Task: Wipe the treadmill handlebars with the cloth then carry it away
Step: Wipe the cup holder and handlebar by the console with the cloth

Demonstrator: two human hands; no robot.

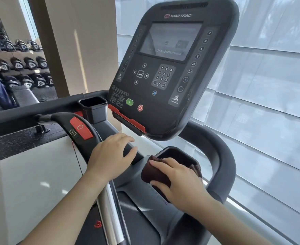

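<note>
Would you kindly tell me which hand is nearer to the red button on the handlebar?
Left. The left hand rests on the handlebar just below the red button; the right hand holds the cloth against the cup holder, farther right.

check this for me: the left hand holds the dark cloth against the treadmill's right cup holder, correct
No, the right hand holds the dark cloth against the treadmill's right cup holder; the head view shows it. The left hand rests bare on the handlebar.
</note>
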